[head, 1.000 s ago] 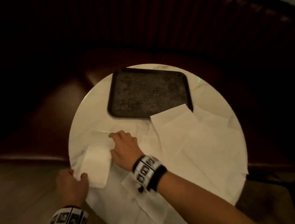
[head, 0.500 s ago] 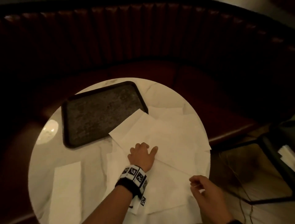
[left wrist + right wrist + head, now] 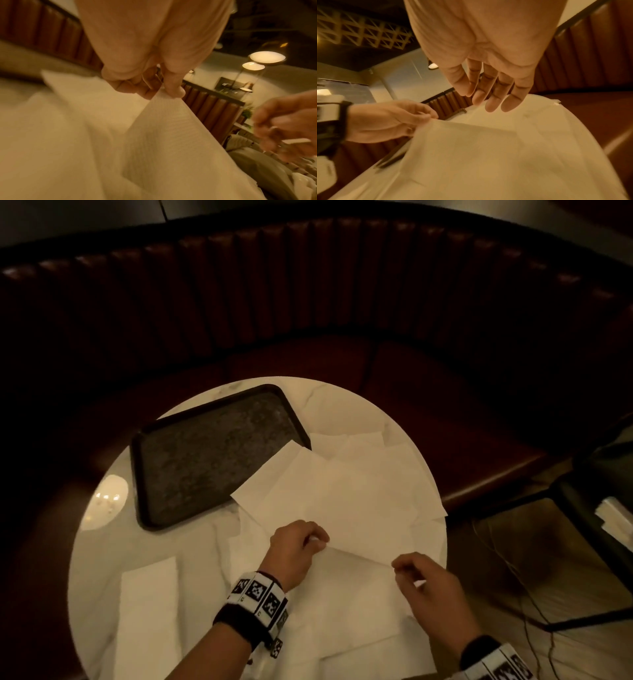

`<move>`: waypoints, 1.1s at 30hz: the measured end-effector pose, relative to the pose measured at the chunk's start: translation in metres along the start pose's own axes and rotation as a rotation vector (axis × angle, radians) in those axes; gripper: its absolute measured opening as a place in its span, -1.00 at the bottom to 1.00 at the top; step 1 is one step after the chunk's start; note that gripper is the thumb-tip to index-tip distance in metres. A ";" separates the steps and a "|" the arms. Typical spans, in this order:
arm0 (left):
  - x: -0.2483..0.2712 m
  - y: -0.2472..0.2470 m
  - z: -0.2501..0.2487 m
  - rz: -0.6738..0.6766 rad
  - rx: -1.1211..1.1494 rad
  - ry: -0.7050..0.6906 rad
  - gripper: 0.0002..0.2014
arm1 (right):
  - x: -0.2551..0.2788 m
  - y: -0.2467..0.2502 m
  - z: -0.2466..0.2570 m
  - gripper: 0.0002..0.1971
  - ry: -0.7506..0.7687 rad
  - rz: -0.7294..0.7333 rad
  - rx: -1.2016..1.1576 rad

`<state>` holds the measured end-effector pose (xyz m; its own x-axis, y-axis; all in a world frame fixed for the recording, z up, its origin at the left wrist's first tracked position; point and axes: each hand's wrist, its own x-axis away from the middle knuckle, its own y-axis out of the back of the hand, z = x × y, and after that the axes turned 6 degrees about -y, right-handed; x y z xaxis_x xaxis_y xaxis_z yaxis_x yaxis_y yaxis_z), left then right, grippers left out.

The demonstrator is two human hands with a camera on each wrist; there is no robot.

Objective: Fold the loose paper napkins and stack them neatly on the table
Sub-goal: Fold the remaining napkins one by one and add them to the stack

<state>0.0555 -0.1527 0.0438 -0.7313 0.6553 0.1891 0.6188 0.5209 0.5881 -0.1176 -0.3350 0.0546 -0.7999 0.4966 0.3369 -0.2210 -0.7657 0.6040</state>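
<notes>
Several loose white napkins [image 3: 359, 494] lie overlapping on the right half of the round white table [image 3: 99, 559]. My left hand [image 3: 318, 539] pinches the far corner of the nearest loose napkin [image 3: 342, 594] between thumb and fingers and lifts it, as the left wrist view shows for the left hand [image 3: 164, 92] and the napkin [image 3: 163, 135]. My right hand [image 3: 399, 568] hovers at that napkin's right edge. Seen from its own wrist, the right hand [image 3: 479, 100] has relaxed fingers and holds nothing above the napkin [image 3: 471, 148]. One folded napkin [image 3: 147, 611] lies at the near left.
A dark empty tray [image 3: 219, 457] sits at the table's far left, with a napkin corner overlapping it. A curved red booth seat [image 3: 445, 422] wraps behind the table. A dark metal chair frame [image 3: 582, 508] stands on the floor to the right.
Both hands left the folded napkin at the left and came over to the loose napkins. My left hand went from lying flat on them to pinching a corner; my right hand moved closer.
</notes>
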 end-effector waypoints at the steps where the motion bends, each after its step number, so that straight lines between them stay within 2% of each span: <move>1: 0.006 0.014 -0.008 -0.025 -0.034 -0.078 -0.88 | -0.002 0.004 0.010 -0.75 0.023 -0.003 -0.007; 4: 0.032 0.072 -0.042 -0.075 -0.213 -0.299 -0.82 | -0.001 0.010 0.045 -0.69 0.168 0.002 0.023; 6: 0.053 0.111 -0.065 -0.107 -0.354 -0.375 -0.75 | 0.005 0.011 0.076 -0.67 0.324 0.010 0.057; 9: 0.083 0.153 -0.097 -0.173 -0.582 -0.389 -0.72 | 0.011 0.005 0.132 -0.61 0.580 0.015 0.045; 12: 0.109 0.174 -0.118 -0.273 -0.771 -0.413 -0.76 | 0.018 -0.013 0.189 -0.52 0.725 0.047 0.031; 14: 0.124 0.181 -0.127 -0.339 -0.858 -0.399 -0.76 | 0.026 -0.028 0.217 -0.56 0.807 0.033 0.011; 16: 0.138 0.187 -0.133 -0.397 -0.862 -0.370 -0.81 | 0.033 -0.038 0.236 -0.71 0.876 -0.012 -0.044; 19: 0.158 0.201 -0.134 -0.453 -0.760 -0.296 -0.86 | 0.044 -0.045 0.244 -0.84 0.910 -0.057 -0.113; 21: 0.166 0.213 -0.127 -0.496 -0.647 -0.246 -0.85 | 0.050 -0.047 0.239 -0.83 0.883 0.004 -0.125; 25: 0.177 0.233 -0.097 -0.586 -0.293 -0.162 -0.89 | 0.058 -0.042 0.214 -0.83 0.746 0.186 -0.145; 29: 0.184 0.230 -0.059 -0.646 0.004 -0.031 -0.91 | 0.050 -0.028 0.206 -0.85 0.544 0.329 -0.296; 33: 0.195 0.203 -0.031 -0.735 0.310 0.068 -0.89 | 0.032 -0.027 0.223 -0.85 0.492 0.311 -0.271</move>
<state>0.0296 0.0640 0.2246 -0.9926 0.0552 -0.1081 0.0156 0.9414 0.3370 -0.0128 -0.2069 0.2099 -0.9976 0.0384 0.0570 -0.0192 -0.9519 0.3059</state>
